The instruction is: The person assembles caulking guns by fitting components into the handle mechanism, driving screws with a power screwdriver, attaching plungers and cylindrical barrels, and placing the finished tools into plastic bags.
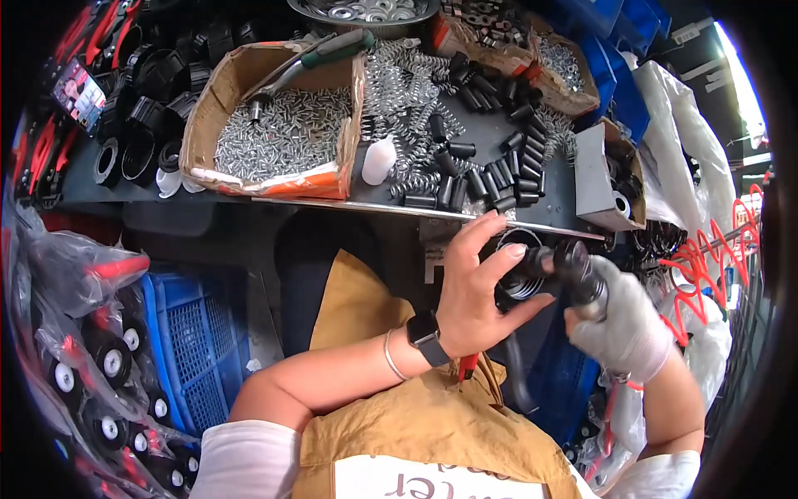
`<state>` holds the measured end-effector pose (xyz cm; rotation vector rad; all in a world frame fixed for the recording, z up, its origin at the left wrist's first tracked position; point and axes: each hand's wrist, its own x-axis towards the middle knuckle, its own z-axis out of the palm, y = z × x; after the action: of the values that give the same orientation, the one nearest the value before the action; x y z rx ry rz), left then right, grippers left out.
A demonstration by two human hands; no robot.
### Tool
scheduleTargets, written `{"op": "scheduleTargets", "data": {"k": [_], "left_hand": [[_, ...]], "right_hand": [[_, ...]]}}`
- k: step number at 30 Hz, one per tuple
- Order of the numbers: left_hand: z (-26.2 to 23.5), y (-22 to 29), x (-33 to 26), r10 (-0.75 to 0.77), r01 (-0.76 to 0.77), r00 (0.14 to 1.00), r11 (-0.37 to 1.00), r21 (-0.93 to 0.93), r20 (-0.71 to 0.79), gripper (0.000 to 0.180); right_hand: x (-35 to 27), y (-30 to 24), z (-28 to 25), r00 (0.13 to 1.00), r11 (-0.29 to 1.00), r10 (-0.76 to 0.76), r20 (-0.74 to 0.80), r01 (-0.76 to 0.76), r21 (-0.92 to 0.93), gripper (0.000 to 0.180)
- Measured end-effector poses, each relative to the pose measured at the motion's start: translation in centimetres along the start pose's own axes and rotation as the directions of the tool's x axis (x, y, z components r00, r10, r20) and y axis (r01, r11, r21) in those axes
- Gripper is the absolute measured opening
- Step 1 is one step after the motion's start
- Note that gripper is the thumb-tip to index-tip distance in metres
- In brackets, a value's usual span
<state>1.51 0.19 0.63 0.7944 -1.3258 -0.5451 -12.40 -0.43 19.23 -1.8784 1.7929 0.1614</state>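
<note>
My bare left hand point(472, 287), with a watch and a bracelet on its wrist, is closed around a round black part point(525, 237) just off the bench's front edge. Metal coils show inside that part. My right hand point(625, 323), in a whitish glove, grips a black cylindrical tool point(582, 279). The tool's narrower end points left and meets or overlaps the black part; contact between them cannot be made out. Beyond my hands, short black sleeves point(503, 175) lie loose on the bench point(391, 198), beside a heap of metal springs point(407, 91).
A cardboard box point(195, 137) of small screws holds a green-handled screwdriver point(332, 50). At right stand a small carton point(598, 179) and a red coiled hose point(694, 274). A blue crate point(195, 341) and bagged wheels point(112, 363) are at left. A phone point(79, 93) leans among black rings.
</note>
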Motion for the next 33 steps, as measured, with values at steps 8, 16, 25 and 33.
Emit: {"op": "scheduleTargets", "data": {"k": [8,16,25,33], "left_hand": [[-1.2,-1.0,0.0,0.022,-0.016,0.997,0.996,-0.087,0.069,0.088],[-2.7,-1.7,0.9,0.058,-0.007,0.972,0.976,-0.217,0.228,0.089],[-2.1,-0.5,1.2,0.096,-0.057,0.966,0.985,-0.161,0.242,0.087],[0.0,-0.1,-0.2,0.042,-0.042,0.999,0.998,0.042,0.0,0.083]], "right_hand": [[2.7,0.4,-2.2,0.978,0.976,-0.194,0.071,0.2,-0.082,0.037],[3.5,2.5,-2.4,0.952,0.953,-0.289,0.098,0.296,-0.06,0.033],[-5.0,7.3,2.2,0.949,0.806,-0.123,-0.29,0.266,0.528,0.064],[-3.3,1.1,3.8,0.988,0.965,-0.027,-0.151,0.065,0.253,0.066]]}}
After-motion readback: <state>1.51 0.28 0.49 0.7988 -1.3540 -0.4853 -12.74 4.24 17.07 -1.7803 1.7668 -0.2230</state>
